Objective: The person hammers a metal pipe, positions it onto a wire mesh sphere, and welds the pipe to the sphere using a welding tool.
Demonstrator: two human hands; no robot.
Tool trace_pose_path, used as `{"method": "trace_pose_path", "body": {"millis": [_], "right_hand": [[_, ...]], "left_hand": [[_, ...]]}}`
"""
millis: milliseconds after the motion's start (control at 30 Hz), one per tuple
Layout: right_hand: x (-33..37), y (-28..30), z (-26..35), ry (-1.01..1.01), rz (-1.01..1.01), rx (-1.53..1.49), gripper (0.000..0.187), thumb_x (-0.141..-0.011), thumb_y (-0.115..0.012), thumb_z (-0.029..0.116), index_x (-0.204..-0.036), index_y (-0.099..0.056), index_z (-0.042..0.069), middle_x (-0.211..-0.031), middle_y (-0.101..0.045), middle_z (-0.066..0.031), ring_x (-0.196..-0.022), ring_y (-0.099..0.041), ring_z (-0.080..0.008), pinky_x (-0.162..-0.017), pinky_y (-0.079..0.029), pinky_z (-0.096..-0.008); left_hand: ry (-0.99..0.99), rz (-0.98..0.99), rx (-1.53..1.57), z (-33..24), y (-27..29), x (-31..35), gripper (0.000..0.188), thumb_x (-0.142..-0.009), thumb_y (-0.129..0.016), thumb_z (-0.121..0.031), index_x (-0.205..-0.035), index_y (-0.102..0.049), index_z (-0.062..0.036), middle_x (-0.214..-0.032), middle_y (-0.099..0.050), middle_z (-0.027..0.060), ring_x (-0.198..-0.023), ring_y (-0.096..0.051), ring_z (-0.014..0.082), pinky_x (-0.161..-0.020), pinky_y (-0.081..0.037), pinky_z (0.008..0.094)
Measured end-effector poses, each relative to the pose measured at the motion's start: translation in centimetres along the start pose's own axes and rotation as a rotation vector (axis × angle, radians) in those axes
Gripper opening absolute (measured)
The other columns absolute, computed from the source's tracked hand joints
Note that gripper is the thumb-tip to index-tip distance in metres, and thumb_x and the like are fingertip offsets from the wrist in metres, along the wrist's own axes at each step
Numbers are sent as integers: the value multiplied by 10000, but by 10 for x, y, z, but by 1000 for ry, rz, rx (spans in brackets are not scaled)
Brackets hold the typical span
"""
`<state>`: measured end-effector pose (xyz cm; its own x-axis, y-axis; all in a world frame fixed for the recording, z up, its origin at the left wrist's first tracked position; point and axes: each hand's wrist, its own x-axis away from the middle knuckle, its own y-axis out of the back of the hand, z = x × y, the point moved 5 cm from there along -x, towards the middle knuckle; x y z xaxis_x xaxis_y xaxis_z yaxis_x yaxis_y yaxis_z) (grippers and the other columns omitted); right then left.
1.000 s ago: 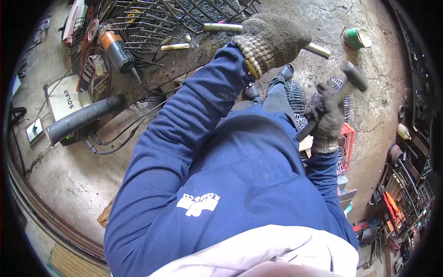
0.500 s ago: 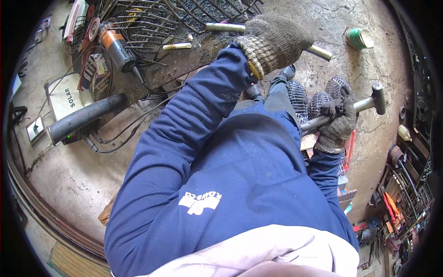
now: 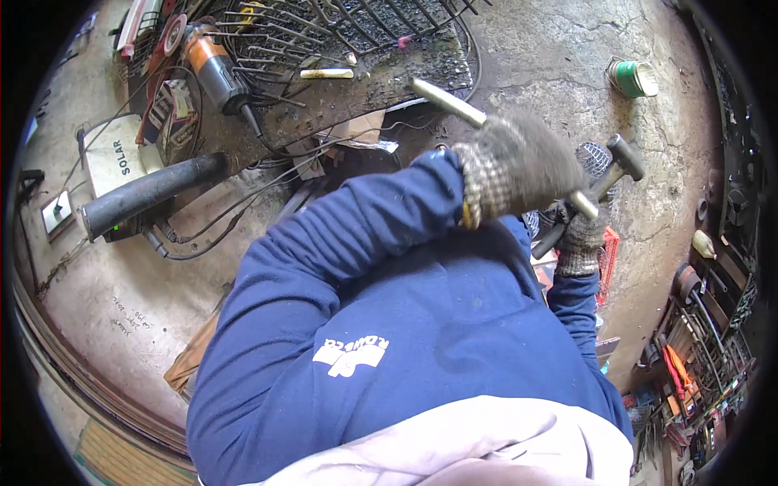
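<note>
My left hand (image 3: 531, 162), in a knitted work glove, is closed around a pale metal rod (image 3: 448, 101). One end of the rod sticks out toward the bench, the other toward my right hand. My right hand (image 3: 582, 231), also gloved, grips a hammer (image 3: 598, 186) by its handle, with the dark head up and to the right. The left glove, slightly blurred, lies close to the right one and partly covers it; whether they touch I cannot tell.
Bent metal bars (image 3: 332, 32) lie on the bench (image 3: 365, 93) at the far left. An orange-and-grey angle grinder (image 3: 217, 73), a dark pipe (image 3: 154, 194) and cables are nearby. A green-and-white container (image 3: 634, 77) stands on the floor; tools and scrap line the right side.
My left hand has carried the rod right and nearer, from beside the bench to close by my right hand. The hammer has shifted left and its head has tilted further up.
</note>
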<state>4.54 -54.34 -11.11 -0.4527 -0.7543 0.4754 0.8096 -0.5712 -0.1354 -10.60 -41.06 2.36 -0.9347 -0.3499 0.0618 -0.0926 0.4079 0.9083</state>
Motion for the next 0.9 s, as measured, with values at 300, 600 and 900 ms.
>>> {"method": "trace_pose_path", "body": {"millis": [300,600,900], "right_hand": [[3,19,-27,-149,-85,-29,304,-953,-727,185,-1168,-657,-19,-701,-543,25,-505,-472,-72,-431,-457,-251],[-10,10,-29,-130,-25,67,297,-926,-762,205,-1133,-667,14,-720,-549,21,-544,-517,-87,-464,-469,-260],[-19,-19,-35,-142,57,220,255,-955,-737,202,-1133,-699,24,-655,-513,39,-486,-491,-85,-430,-469,-272]], "left_hand": [[462,-993,91,121,79,145,215,-973,-733,-206,-1138,-721,-69,-975,-761,69,-729,-705,145,-651,-587,282],[1057,-885,568,189,84,174,435,-906,-813,-367,-1177,-719,-40,-846,-708,18,-601,-638,104,-547,-529,259],[1009,-798,251,206,84,173,364,-913,-756,-368,-1076,-720,-44,-776,-699,54,-653,-678,153,-631,-558,344]]}}
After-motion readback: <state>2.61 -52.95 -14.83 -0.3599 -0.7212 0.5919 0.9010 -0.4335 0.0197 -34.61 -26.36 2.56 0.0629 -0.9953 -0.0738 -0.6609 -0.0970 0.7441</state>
